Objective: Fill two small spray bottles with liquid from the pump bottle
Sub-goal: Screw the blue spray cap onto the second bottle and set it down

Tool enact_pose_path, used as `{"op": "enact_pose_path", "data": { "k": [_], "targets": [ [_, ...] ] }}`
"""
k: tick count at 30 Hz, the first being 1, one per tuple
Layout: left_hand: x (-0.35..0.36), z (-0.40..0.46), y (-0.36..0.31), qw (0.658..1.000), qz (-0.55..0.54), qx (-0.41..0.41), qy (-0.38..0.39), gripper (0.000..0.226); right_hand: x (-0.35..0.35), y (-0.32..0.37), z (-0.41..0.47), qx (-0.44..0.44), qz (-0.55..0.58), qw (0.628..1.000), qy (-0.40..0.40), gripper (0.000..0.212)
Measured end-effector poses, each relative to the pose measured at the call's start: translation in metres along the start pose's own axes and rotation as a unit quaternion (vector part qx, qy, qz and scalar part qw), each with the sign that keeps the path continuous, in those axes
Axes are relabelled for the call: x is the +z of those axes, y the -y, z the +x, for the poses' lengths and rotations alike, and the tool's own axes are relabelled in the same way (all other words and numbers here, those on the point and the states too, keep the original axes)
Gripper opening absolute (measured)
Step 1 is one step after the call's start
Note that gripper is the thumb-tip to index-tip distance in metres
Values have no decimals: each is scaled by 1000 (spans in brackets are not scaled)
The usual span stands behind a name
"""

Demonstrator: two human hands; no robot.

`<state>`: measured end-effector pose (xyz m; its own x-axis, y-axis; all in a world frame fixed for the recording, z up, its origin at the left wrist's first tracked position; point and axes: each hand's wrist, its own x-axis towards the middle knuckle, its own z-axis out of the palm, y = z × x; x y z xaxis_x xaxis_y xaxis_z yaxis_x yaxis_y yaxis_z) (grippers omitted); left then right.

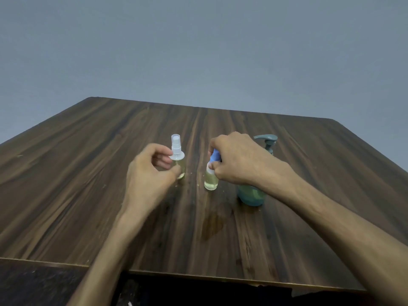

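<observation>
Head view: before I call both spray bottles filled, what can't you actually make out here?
- Right spray bottle: the right hand covers its top, so cap seating is hidden.
- Left spray bottle: the left hand hides part of its body, blurred; fill level unclear.
- Pump bottle: the right wrist covers its middle; level unreadable.

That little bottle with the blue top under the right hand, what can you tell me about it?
The small spray bottle with the blue top is a clear, plastic-looking cylinder standing upright on the wooden table, between the other small spray bottle and the teal pump bottle. Pale yellowish liquid shows through its body. A white collar sits below the blue top. The right hand covers most of the top, fingers curled round it in a grip; the left hand does not touch it.
</observation>
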<state>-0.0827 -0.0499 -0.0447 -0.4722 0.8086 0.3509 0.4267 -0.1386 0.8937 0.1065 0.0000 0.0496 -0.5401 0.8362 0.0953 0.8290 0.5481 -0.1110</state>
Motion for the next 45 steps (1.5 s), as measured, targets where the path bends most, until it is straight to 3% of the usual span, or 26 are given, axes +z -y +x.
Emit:
{"op": "enact_pose_path", "data": {
  "k": [4,5,8,11,25,31,34,40,42,45],
  "targets": [
    [-5,28,2,995,39,-56,67,80,-6,8,-1,13,-7,999,33,20],
    [-3,33,3,993,39,-64,91,82,-6,10,-1,12,-10,999,38,19],
    [4,42,5,986,60,-45,151,59,-5,14,1,8,-35,999,37,9],
    [7,44,7,984,64,-25,166,46,-4,16,1,10,-50,998,25,15],
    [35,12,1,964,31,50,259,39,-20,13,-10,-27,-93,994,43,21],
    [37,10,8,969,25,49,243,41,-33,7,-32,-30,-21,999,-24,23],
    [38,10,12,969,26,47,241,45,-35,-7,-56,-21,73,991,-106,22],
    [41,8,13,969,16,55,239,50,-10,-57,-91,42,269,886,-376,16],
    [44,9,12,969,9,47,243,62,2,-70,-94,97,291,871,-384,15],
    [48,11,10,966,-6,46,254,73,22,-85,-89,193,279,906,-254,60]
  ]
}}
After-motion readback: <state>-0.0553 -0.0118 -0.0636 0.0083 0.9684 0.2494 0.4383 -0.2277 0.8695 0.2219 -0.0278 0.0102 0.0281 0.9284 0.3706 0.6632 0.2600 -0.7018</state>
